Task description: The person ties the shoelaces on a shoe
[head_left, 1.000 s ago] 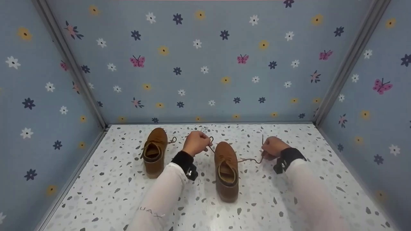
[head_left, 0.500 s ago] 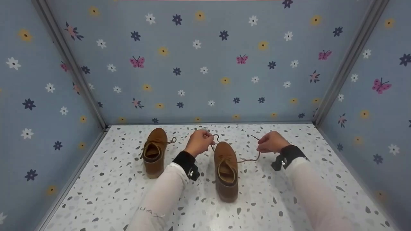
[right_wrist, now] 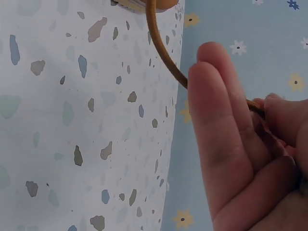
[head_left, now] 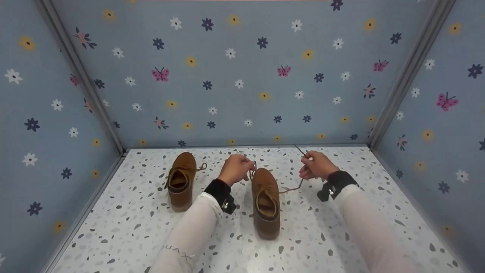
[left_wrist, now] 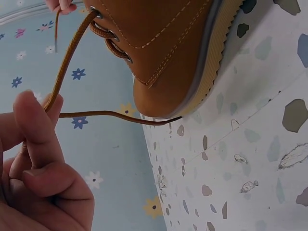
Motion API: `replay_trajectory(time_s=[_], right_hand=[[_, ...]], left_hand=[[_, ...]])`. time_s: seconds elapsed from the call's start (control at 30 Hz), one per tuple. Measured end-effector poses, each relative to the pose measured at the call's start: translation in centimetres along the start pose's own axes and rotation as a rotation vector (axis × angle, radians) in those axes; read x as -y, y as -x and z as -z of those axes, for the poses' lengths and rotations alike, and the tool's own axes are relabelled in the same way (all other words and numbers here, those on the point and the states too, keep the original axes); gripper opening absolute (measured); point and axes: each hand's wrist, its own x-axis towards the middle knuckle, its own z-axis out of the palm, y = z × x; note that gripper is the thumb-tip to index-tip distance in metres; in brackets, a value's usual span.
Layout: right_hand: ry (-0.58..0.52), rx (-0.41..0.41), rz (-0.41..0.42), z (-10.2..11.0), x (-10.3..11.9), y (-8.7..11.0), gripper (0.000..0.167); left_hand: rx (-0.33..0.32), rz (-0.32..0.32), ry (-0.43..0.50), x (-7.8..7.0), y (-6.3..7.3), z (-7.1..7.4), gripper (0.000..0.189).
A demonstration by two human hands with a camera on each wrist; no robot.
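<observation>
A brown lace-up shoe (head_left: 266, 185) stands upright on the speckled surface between both hands, toe away from me. My left hand (head_left: 235, 168), just left of the toe, pinches one of its shoelaces. In the left wrist view that shoelace (left_wrist: 72, 48) runs from the top eyelet into the fingers, and its dark-tipped end hangs beyond them near the toe. To the right of the shoe, my right hand (head_left: 317, 166) pinches the other shoelace (head_left: 291, 190), whose free end sticks up past the fingers. In the right wrist view this lace passes behind two extended fingers (right_wrist: 211, 106).
A second brown shoe (head_left: 181, 185) stands at the left, a loop of its lace lying to its right. Flowered blue panels (head_left: 242, 76) with grey metal edge strips close off the back and sides of the white speckled surface (head_left: 303, 242).
My right hand has moved left and slightly up, toward the shoe, and its lace end now points up and left. My left hand has shifted slightly right, closer to the toe.
</observation>
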Motion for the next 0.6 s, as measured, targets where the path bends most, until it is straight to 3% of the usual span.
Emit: replay_trajectory(time_s=[0.2,0.33,0.6], right_hand=[[-0.017,-0.022,-0.035,0.2,0.6,-0.2,0.036],[-0.027,-0.019,-0.032,0.1,0.9,0.0,0.033],[-0.069,0.011,0.013,0.1,1.2,0.2,0.022]], left_hand=[[0.004,-0.036,0.062,-0.3,0.4,-0.1,0.025],[0.025,-0.06,0.142,-0.7,0.7,-0.2,0.024],[0.063,-0.124,0.164,-1.6,0.7,-0.9,0.02]])
